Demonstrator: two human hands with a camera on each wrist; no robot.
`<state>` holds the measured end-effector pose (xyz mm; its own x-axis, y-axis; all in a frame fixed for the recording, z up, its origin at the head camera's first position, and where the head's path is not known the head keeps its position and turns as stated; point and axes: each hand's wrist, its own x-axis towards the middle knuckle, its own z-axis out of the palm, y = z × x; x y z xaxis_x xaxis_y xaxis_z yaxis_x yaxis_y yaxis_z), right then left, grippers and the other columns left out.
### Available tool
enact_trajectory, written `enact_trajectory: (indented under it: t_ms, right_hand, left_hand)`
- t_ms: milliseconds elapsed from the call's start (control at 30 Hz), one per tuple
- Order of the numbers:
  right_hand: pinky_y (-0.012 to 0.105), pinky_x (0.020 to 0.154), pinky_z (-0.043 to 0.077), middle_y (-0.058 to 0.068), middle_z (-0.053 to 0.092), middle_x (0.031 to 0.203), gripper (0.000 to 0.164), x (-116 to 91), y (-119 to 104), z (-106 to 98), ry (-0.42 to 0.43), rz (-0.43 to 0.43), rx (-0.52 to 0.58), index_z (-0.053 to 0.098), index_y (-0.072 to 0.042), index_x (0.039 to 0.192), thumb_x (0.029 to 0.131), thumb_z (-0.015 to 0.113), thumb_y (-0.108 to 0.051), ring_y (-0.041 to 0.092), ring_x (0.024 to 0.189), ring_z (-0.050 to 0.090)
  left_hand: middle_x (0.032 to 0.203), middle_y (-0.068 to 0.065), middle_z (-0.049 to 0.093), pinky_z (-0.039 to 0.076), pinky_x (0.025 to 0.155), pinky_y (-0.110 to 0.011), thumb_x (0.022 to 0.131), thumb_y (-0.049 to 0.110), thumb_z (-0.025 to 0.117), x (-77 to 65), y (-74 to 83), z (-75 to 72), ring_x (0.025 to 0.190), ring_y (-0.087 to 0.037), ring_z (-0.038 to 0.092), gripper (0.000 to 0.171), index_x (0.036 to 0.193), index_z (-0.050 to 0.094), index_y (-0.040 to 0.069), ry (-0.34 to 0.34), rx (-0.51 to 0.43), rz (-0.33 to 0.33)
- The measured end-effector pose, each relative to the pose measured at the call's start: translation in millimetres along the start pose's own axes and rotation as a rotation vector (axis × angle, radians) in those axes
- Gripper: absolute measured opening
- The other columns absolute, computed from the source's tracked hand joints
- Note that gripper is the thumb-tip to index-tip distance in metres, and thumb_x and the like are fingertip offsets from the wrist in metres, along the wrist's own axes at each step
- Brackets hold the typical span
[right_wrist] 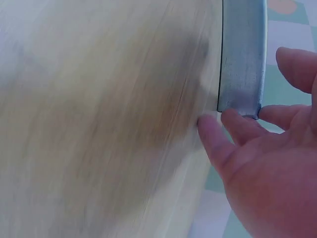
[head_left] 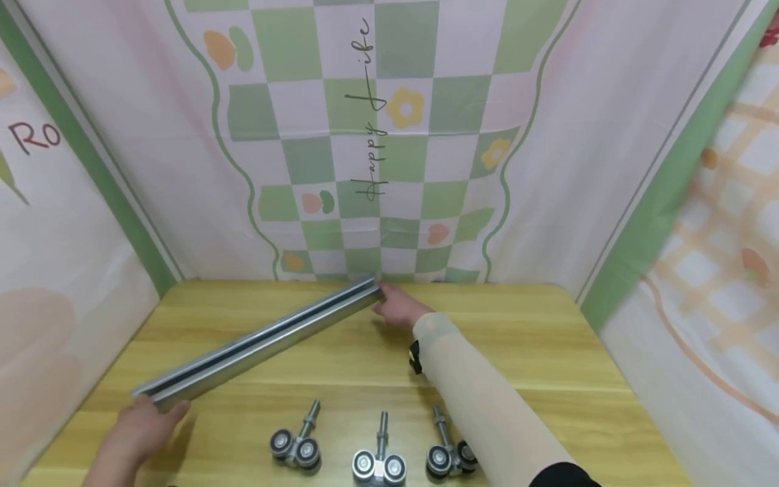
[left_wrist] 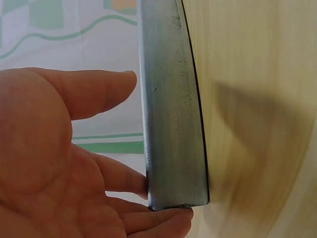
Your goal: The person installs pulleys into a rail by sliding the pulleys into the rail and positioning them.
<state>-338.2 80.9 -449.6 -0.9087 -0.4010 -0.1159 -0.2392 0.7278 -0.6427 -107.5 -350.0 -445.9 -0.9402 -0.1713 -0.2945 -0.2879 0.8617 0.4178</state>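
A long silver metal rail (head_left: 262, 341), with a dark slot along its upper side, lies diagonally over the table. At its near-left end is my left hand (head_left: 136, 429); in the left wrist view the fingers (left_wrist: 166, 220) touch the rail's end, while the thumb stands off its side. My right hand (head_left: 402, 306) is at the far end. Its fingertips (right_wrist: 233, 119) meet that end in the right wrist view, the thumb held apart. Nearer the front stand three double-wheeled rollers with threaded bolts: a left one (head_left: 296, 446), a middle one (head_left: 380, 463) and a right one (head_left: 444, 456).
The wood-grain table (head_left: 517, 338) backs onto a hanging cloth (head_left: 402, 162) with green checks and lettering. More printed cloth (head_left: 688, 270) closes in the sides. My right forearm passes over part of the right roller.
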Motion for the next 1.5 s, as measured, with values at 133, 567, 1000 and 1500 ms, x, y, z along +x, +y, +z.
enact_trajectory:
  t_ms: [133, 567, 1000, 1500]
  right_hand:
    - [0.050, 0.114, 0.031, 0.024, 0.042, 0.149, 0.063, -3.0, 6.9, -3.4, 0.045, 0.005, -0.045, 0.038, 0.003, 0.149, 0.098, 0.062, -0.024, 0.039, 0.136, 0.040]
    - [0.036, 0.058, 0.046, 0.005, 0.058, 0.073, 0.013, -20.7, 37.2, -22.1, 0.184, 0.054, -0.162, 0.061, -0.007, 0.082, 0.092, 0.062, -0.016, 0.021, 0.063, 0.052]
    - [0.034, 0.053, 0.044, 0.001, 0.048, 0.059, 0.038, -36.5, 48.5, -45.6, 0.250, -0.008, -0.332, 0.050, -0.011, 0.057, 0.092, 0.065, -0.017, 0.017, 0.053, 0.045]
    - [0.032, 0.050, 0.043, -0.003, 0.043, 0.056, 0.040, -72.1, 68.6, -57.9, 0.233, 0.004, -0.278, 0.048, -0.013, 0.058, 0.092, 0.069, -0.018, 0.014, 0.047, 0.041]
  left_hand:
    - [0.120, -0.061, 0.028, 0.039, 0.089, -0.075, 0.100, 0.056, 0.044, 2.2, 3.7, 1.5, 0.112, -0.073, 0.034, 0.098, 0.123, 0.019, -0.036, -0.001, -0.006, 0.010]
    - [0.117, -0.061, 0.028, 0.039, 0.092, -0.074, 0.099, 0.051, 0.050, 18.7, 26.0, 5.3, 0.112, -0.072, 0.035, 0.099, 0.126, 0.014, -0.036, 0.008, -0.008, 0.067]
    - [0.132, -0.059, 0.010, 0.026, 0.100, -0.076, 0.099, 0.054, 0.049, 44.1, 47.7, -9.6, 0.121, -0.072, 0.022, 0.105, 0.140, -0.003, -0.027, -0.061, -0.075, 0.099]
    - [0.142, -0.053, 0.007, 0.022, 0.104, -0.074, 0.100, 0.045, 0.053, 58.5, 56.2, 4.0, 0.127, -0.070, 0.019, 0.098, 0.147, -0.003, -0.020, -0.055, -0.095, 0.169]
